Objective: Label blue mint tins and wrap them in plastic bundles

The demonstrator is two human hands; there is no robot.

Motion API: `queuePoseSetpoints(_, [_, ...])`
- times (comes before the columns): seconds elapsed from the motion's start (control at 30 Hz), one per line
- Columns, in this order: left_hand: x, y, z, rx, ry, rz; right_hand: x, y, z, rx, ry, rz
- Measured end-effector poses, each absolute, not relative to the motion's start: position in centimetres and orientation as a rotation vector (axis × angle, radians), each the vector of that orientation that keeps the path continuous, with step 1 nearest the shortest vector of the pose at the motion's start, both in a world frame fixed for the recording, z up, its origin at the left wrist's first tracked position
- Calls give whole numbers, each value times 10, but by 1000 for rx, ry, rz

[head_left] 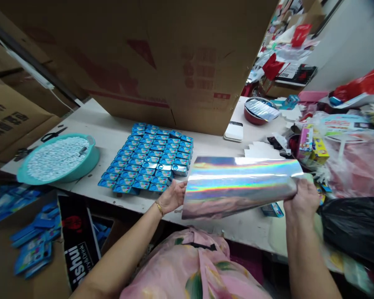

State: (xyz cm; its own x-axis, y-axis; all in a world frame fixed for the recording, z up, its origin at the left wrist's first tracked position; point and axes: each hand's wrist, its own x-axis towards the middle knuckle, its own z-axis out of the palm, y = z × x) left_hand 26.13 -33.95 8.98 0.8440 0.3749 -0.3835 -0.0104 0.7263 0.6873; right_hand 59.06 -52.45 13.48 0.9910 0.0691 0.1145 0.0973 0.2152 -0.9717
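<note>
A shiny silver holographic sheet [237, 182] with rainbow streaks is held up over the front of the table, its near edge curling. My right hand [302, 197] grips its right end. At the left edge, my left hand [173, 197] pinches the sheet, with some fingertips hidden behind it. Just beyond my left hand, small blue boxes [149, 160] stand in tight rows on the white table [95, 199]. Another blue box [272, 210] lies partly under the sheet, near my right hand.
A teal basin [93, 160] full of small white pieces stands at the left, with scissors [52, 135] behind it. A large carton [174, 62] walls off the back. Blue packs [37, 236] fill a box below left. A black plastic bag [355, 228] sits at right.
</note>
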Motion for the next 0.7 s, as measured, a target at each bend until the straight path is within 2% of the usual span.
queuePoseSetpoints(0.1, [271, -339, 104, 843, 477, 266, 561, -564, 86, -1559, -27, -105])
queuePoseSetpoints(0.2, [283, -328, 122, 1170, 543, 333, 524, -587, 66, -1954, -122, -99])
queuePoseSetpoints(0.27, [288, -320, 131, 1350, 542, 332, 503, -583, 81, -2134, -423, -205])
queuePoseSetpoints(0.33, [293, -316, 140, 1456, 461, 263, 483, -559, 113, -2088, -882, -264])
queuePoseSetpoints(0.5, [299, -312, 163, 1610, 141, 58, 454, -455, 198, -1775, -1912, -4])
queuePoseSetpoints(0.7, [280, -286, 171, 1896, 193, 115, 460, -403, 221, -1685, -2069, 17])
